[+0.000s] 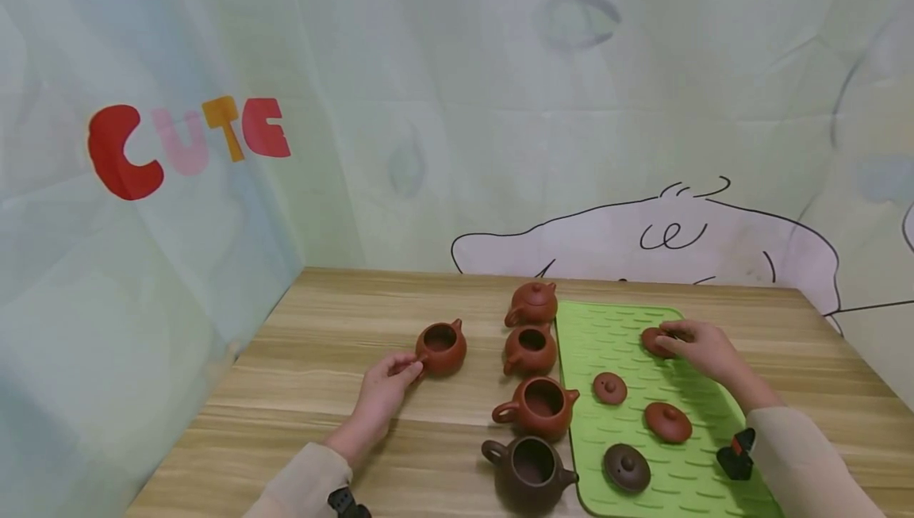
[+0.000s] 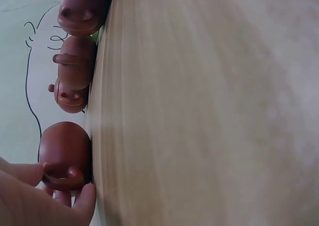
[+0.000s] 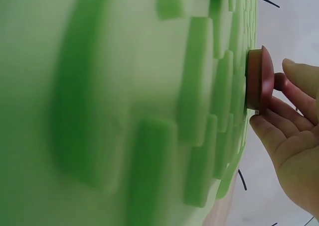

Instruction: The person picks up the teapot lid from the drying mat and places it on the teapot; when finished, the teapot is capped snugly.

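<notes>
A lidless red-brown teapot (image 1: 441, 349) stands apart at the left; my left hand (image 1: 388, 395) pinches its handle, as the left wrist view also shows on the teapot (image 2: 66, 149) with the hand (image 2: 47, 198). On the green mat, a reddish lid (image 1: 653, 342) lies under the fingers of my right hand (image 1: 703, 351). In the right wrist view that lid (image 3: 260, 80) rests on the mat, knob towards the hand (image 3: 294, 131); fingers are at its rim and the thumb is near the knob, without a clear grip.
Beside the green mat (image 1: 585, 328) stands a column: a lidded teapot (image 1: 535, 304), two open red-brown pots (image 1: 531, 351) (image 1: 543, 408) and a dark open pot (image 1: 531, 474). The mat also bears two reddish lids (image 1: 610, 388) (image 1: 668, 422) and a dark lid (image 1: 627, 468).
</notes>
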### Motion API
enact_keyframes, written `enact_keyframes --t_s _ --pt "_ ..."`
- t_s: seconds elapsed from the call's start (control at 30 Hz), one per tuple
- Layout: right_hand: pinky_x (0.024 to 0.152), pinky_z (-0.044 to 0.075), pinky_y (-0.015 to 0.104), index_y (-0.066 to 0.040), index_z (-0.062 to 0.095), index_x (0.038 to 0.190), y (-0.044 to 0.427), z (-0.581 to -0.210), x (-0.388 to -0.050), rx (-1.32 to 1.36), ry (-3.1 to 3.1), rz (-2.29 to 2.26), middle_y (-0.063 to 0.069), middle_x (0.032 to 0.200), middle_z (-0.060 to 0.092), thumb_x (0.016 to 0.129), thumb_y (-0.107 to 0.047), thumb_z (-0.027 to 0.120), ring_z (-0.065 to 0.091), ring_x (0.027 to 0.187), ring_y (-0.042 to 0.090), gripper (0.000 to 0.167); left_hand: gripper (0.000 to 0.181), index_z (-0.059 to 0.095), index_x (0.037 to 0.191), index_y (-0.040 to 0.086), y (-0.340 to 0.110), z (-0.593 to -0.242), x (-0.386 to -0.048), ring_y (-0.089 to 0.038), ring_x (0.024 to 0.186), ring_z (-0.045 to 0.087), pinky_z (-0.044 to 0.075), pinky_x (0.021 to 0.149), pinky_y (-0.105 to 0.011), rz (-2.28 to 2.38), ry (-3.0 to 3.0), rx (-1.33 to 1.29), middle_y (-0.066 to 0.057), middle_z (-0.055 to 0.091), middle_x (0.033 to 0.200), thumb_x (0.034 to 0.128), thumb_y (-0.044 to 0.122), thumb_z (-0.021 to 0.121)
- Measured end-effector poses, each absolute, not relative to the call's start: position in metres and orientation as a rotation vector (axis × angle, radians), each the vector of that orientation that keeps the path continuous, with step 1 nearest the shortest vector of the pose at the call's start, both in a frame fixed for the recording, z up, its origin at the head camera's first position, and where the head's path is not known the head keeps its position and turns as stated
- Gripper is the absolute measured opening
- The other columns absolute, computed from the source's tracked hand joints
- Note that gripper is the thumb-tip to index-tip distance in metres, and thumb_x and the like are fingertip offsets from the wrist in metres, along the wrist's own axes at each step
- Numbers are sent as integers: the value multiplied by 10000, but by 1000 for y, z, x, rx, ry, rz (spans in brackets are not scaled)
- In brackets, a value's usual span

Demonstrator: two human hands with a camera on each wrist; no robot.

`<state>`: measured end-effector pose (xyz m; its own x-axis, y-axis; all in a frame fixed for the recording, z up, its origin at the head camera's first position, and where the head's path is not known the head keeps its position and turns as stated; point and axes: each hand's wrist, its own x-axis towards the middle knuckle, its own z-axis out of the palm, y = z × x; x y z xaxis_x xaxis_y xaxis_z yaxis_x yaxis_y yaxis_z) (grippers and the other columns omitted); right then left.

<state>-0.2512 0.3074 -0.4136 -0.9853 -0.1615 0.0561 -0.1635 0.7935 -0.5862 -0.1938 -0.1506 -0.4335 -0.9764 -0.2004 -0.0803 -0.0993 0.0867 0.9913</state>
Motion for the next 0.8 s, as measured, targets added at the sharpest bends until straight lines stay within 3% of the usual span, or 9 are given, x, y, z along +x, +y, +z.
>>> enact_keyframes --t_s 0.8 --pt "833 499 523 115 571 1233 308 -416 -254 217 -2999 962 354 1244 538 972 -252 580 503 1128 513 451 223 586 1089 -163 -153 -438 -196 -137 875 659 548 759 -254 -2162 -2184 291 -155 649 1023 936 -2 585"
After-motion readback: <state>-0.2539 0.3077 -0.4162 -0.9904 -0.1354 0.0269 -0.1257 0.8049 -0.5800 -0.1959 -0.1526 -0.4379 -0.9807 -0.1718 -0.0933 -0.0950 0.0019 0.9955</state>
